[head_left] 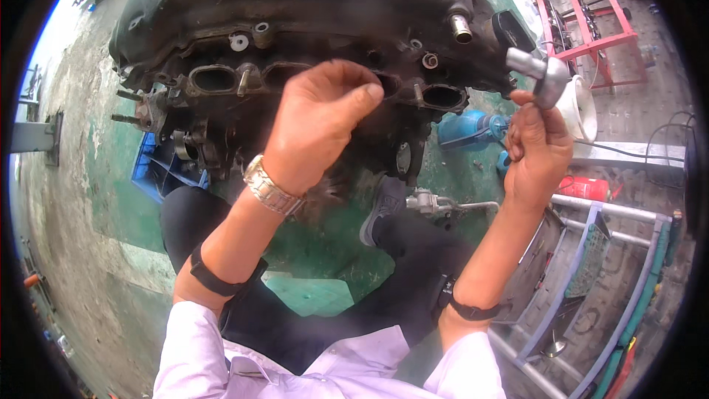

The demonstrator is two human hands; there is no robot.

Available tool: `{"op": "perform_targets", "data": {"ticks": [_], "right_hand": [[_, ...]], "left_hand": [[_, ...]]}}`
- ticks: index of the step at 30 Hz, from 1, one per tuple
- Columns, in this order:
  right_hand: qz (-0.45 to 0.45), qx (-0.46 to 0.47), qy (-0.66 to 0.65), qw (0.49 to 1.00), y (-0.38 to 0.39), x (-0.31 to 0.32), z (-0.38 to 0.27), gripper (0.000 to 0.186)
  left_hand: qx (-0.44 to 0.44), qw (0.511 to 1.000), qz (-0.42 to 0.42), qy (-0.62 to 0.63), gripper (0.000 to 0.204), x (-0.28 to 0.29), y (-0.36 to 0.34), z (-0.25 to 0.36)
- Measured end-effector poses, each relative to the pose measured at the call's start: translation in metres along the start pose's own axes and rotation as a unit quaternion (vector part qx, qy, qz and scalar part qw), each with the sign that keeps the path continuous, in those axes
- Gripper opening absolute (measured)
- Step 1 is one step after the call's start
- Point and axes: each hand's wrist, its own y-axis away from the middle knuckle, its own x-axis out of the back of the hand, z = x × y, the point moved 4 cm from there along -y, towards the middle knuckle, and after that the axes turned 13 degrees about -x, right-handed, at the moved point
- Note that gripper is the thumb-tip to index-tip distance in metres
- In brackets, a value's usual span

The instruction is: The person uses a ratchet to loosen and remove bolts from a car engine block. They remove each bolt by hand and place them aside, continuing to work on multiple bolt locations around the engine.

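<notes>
A large dark engine (295, 7) fills the upper middle of the head view, with a row of oval ports along its near side. My left hand (325, 107) is in front of those ports, fingers curled and thumb brought in against them. Whatever it may pinch is hidden. A metal watch (272, 186) circles that wrist. Off the engine's right end, my right hand (539, 137) is raised and closed around a grey metal pipe fitting (550, 81), whose short tube points up and left. An open oval port (443, 96) shows to the right of my left hand.
A blue motor-like unit (465, 129) and a metal part with a bent rod (428, 202) lie beyond my right leg. A blue crate (159, 170) stands at the left. Rightward are a red frame (583, 48), a red cylinder (587, 188) and a tubular-framed seat or cart (591, 281).
</notes>
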Motion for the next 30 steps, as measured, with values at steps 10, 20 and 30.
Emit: {"op": "perform_targets", "data": {"ticks": [10,20,30], "right_hand": [[-0.039,-0.08,0.043,0.995,0.006,-0.008,0.011,0.017],[-0.037,-0.102,0.002,0.994,0.008,0.001,0.01,0.018],[-0.021,-0.06,-0.089,0.994,0.01,0.019,0.003,0.017]], "left_hand": [[-0.131,0.974,0.007,-0.184,0.015,-0.022,-0.012,-0.017],[-0.385,0.779,-0.051,-0.492,0.018,-0.064,-0.024,0.013],[-0.364,0.689,-0.072,-0.623,0.014,-0.075,-0.032,0.008]]}}
